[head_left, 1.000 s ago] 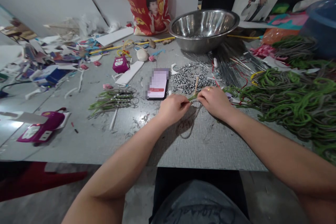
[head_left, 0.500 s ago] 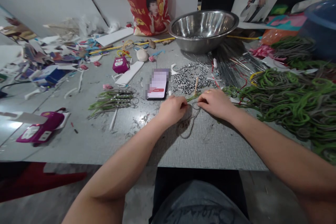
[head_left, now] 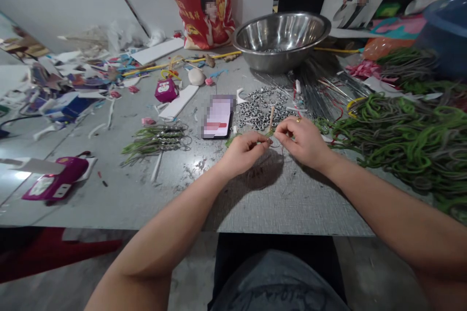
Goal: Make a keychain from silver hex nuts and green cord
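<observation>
Over the middle of the table, my left hand (head_left: 245, 154) pinches a green and grey cord (head_left: 270, 133), a bit of green showing beyond its knuckles. My right hand (head_left: 302, 142), with a ring on one finger, has thumb and forefinger closed on the same cord just to the right. A thin loop hangs between the fingertips; its exact path is partly hidden. Close behind the fingers a small wooden stick (head_left: 272, 117) stands upright. Many silver beads (head_left: 257, 107) lie spread just beyond. A phone (head_left: 218, 117) with a lit screen rests beyond my left hand.
A large pile of green and grey cords (head_left: 404, 146) covers the right side. Behind the beads stands a steel bowl (head_left: 280, 60), with a red bag (head_left: 199, 9) beside it. Beaded cords (head_left: 156, 141) and a purple device (head_left: 60, 180) lie to the left.
My left hand has shifted slightly right, closer to my right hand, and turned. The grey cord end that trailed on the table below the hands is now drawn up between the fingers.
</observation>
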Demonstrator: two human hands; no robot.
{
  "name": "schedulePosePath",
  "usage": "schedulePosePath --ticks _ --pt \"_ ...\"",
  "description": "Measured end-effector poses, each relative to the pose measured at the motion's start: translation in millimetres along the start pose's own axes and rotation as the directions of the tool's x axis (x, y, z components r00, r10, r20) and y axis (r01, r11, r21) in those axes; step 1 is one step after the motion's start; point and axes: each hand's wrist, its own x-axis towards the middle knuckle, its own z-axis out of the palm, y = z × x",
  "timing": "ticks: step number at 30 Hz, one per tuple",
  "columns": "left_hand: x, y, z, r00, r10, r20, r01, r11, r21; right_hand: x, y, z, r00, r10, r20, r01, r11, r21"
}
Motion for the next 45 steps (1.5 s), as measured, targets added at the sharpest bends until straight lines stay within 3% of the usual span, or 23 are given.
schedulePosePath --ticks 3,7,11,13,15,17,19,24,28,31,37,40,45 --pt "-1 3 1 0.998 -0.033 0.05 0.04 0.986 -0.16 -2 -3 1 0.999 -0.011 -0.038 0.01 1.0 -0.027" --pt "-1 4 3 0.994 -0.089 0.071 0.096 0.989 -0.112 -2 -6 -1 0.999 -0.026 -0.027 0.027 1.0 0.011" --pt "1 2 2 0.986 -0.166 0.027 0.168 0.979 -0.117 1 3 -11 0.995 -0.008 0.102 -0.005 0.992 0.125" --pt "2 1 1 0.978 -0.208 -0.009 0.203 0.96 -0.194 2 10 -17 0.947 -0.067 0.315 0.027 0.991 0.129" --pt "2 1 0 0.968 -0.25 -0.039 0.23 0.934 -0.272 1 14 -20 0.861 -0.082 0.501 0.061 0.996 0.058" --pt "2 1 1 0.957 -0.286 -0.055 0.253 0.908 -0.333 -2 15 -19 0.795 -0.054 0.605 0.098 0.994 -0.04" --pt "2 2 2 0.947 -0.318 -0.035 0.28 0.878 -0.389 -4 13 -16 0.771 -0.039 0.636 0.14 0.984 -0.109" --pt "0 3 8 0.945 -0.325 0.039 0.289 0.773 -0.564 -3 7 -8 0.829 -0.084 0.554 0.156 0.984 -0.084" --pt "-1 5 10 0.946 -0.31 0.092 0.289 0.683 -0.671 2 0 -11 0.904 0.066 0.423 -0.109 0.991 0.078" --pt "-2 8 11 0.931 -0.343 0.126 0.327 0.629 -0.705 2 -6 -13 0.912 0.161 0.377 -0.262 0.937 0.233" --pt "-2 14 10 0.919 -0.382 0.098 0.342 0.65 -0.679 1 -6 -3 0.919 0.25 0.305 -0.387 0.725 0.57" --pt "-2 15 10 0.924 -0.361 0.128 0.354 0.678 -0.644 1 -6 0 0.908 0.277 0.314 -0.417 0.669 0.615" --pt "-2 12 10 0.933 -0.315 0.175 0.348 0.666 -0.659 2 -9 -1 0.908 0.293 0.301 -0.42 0.659 0.624"
